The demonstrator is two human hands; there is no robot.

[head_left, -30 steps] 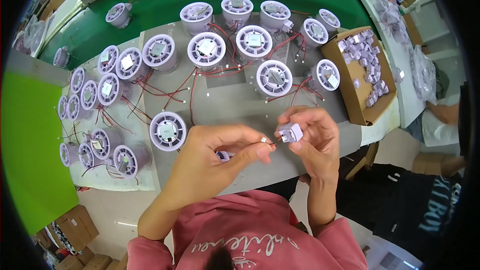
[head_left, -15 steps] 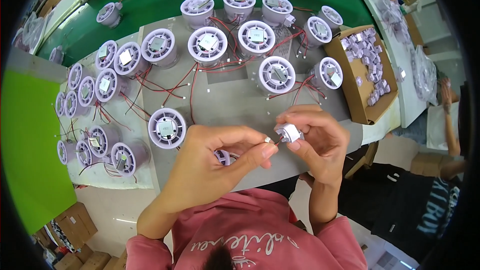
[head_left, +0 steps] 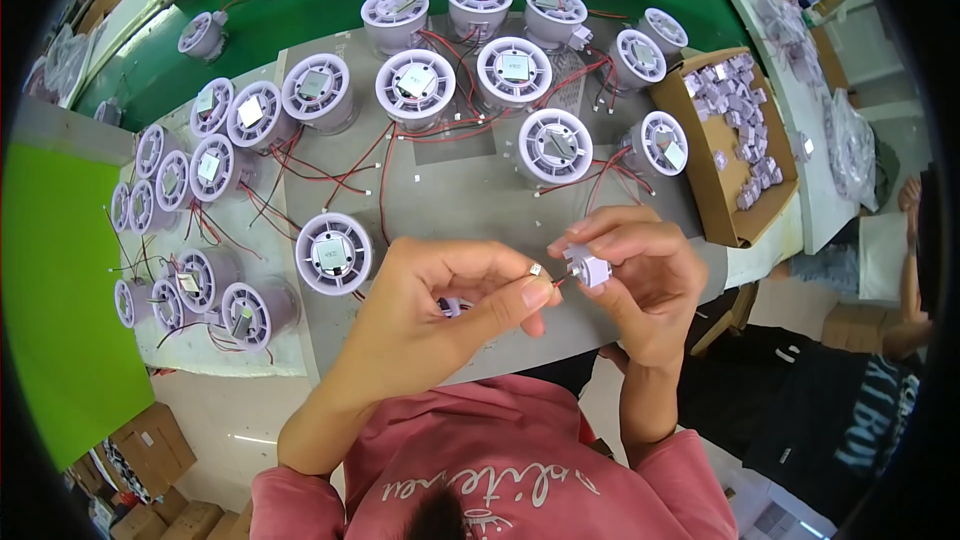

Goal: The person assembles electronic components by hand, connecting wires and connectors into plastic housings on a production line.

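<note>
Between thumb and forefinger, my left hand [head_left: 425,315] pinches a short wire with a small white plug connector [head_left: 536,270] at its tip. Close beside it, my right hand [head_left: 655,285] holds a small pale lilac plastic housing [head_left: 590,268] by its sides. A dark red wire spans the small gap between the two hands. Partly hidden behind my left hand is a lilac round cup-shaped unit [head_left: 452,307]. Another such unit [head_left: 333,254], with a square pale plate in its spoked top, stands just left of that hand.
Several more lilac units [head_left: 415,86] with red and black wires stand across the grey board [head_left: 440,200]. An open cardboard box [head_left: 722,223] of small lilac housings lies at the right. Beyond runs a green belt [head_left: 300,15] bearing a few units. Another person's arm [head_left: 907,270] shows far right.
The lilac housing has turned a little in my right hand, and the white connector sits slightly higher. Units on the green belt have shifted left, and another has appeared at its right end.
</note>
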